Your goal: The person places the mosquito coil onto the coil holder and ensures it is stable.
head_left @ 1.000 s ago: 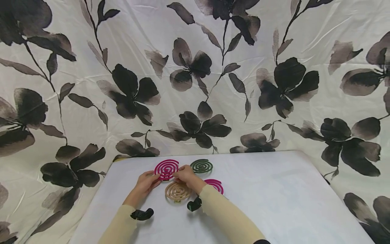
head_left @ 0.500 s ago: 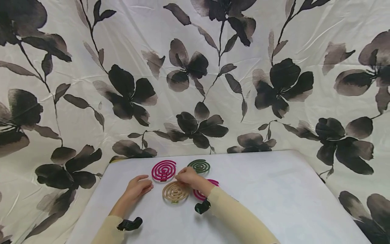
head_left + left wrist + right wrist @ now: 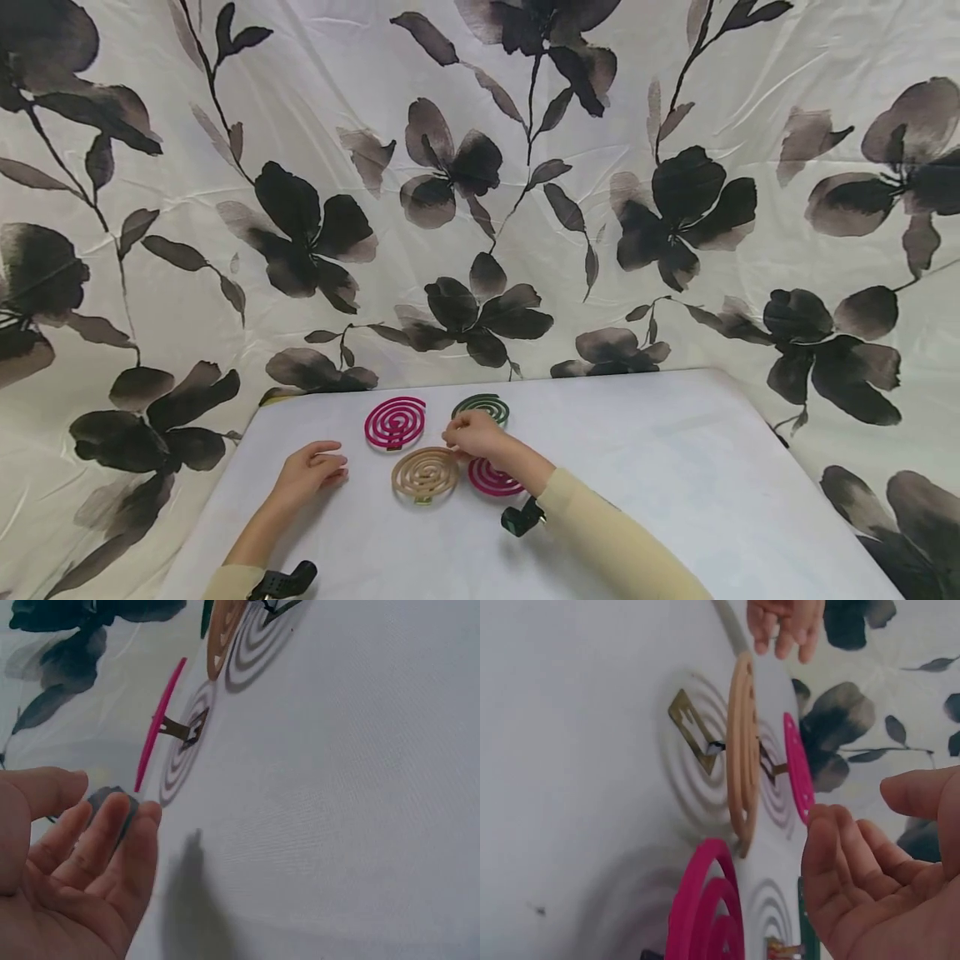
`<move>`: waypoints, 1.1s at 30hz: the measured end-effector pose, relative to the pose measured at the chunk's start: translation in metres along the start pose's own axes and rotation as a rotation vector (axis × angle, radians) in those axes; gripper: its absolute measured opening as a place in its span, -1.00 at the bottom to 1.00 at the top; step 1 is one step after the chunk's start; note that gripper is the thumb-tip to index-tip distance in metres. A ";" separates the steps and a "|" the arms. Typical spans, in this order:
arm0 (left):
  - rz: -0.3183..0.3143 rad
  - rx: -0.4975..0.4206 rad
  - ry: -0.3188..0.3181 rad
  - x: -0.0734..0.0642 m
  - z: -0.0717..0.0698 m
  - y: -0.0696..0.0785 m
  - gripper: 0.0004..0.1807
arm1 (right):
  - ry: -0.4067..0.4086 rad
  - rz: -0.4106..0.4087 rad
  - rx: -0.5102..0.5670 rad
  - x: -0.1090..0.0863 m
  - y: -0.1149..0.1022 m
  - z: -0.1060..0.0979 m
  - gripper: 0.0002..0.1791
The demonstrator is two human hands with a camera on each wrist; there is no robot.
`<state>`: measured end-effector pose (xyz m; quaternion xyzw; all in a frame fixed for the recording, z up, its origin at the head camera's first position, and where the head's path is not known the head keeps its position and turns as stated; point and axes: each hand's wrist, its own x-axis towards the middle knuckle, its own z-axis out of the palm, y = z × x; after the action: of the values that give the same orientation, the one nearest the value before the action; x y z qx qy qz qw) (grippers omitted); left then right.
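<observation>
Several spiral mosquito coils sit raised on small metal stands on a white table. In the head view, a pink coil (image 3: 395, 423) lies at the back left, with a tan coil (image 3: 424, 472) in front of it. A green coil (image 3: 491, 408) at the back right and a second pink coil (image 3: 495, 481) are partly covered by my right hand (image 3: 480, 435). That hand hovers over them, thumb apart from the bent fingers (image 3: 825, 855), holding nothing. Left of the coils, my left hand (image 3: 309, 473) is off the table with relaxed fingers, nearest the back-left pink coil (image 3: 160, 727).
The white table (image 3: 675, 483) stretches to the right of the coils. Behind it hangs a pale cloth (image 3: 585, 167) printed with dark flowers. Dark wrist cameras (image 3: 521, 517) sit on both forearms. A metal stand (image 3: 705, 761) juts out under the tan coil.
Both hands have let go of the back-left pink coil, which now stands on the table. The left hand has withdrawn left and toward me; the right hand has shifted right.
</observation>
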<state>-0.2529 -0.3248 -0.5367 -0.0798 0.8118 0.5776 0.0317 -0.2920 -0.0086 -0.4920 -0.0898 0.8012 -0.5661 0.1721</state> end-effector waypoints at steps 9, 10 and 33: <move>0.064 0.154 0.036 -0.026 -0.012 0.007 -0.56 | 0.034 -0.145 -0.172 -0.023 0.003 -0.020 -0.81; 0.077 0.180 0.042 -0.028 -0.012 0.008 -0.57 | 0.037 -0.163 -0.200 -0.026 0.002 -0.023 -0.80; 0.346 0.965 0.222 -0.075 -0.004 0.005 -0.25 | 0.088 -0.385 -0.642 -0.079 0.009 -0.080 -0.64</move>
<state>-0.1796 -0.3203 -0.5196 0.0185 0.9853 0.1228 -0.1173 -0.2488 0.0917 -0.4629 -0.2639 0.9128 -0.3114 -0.0089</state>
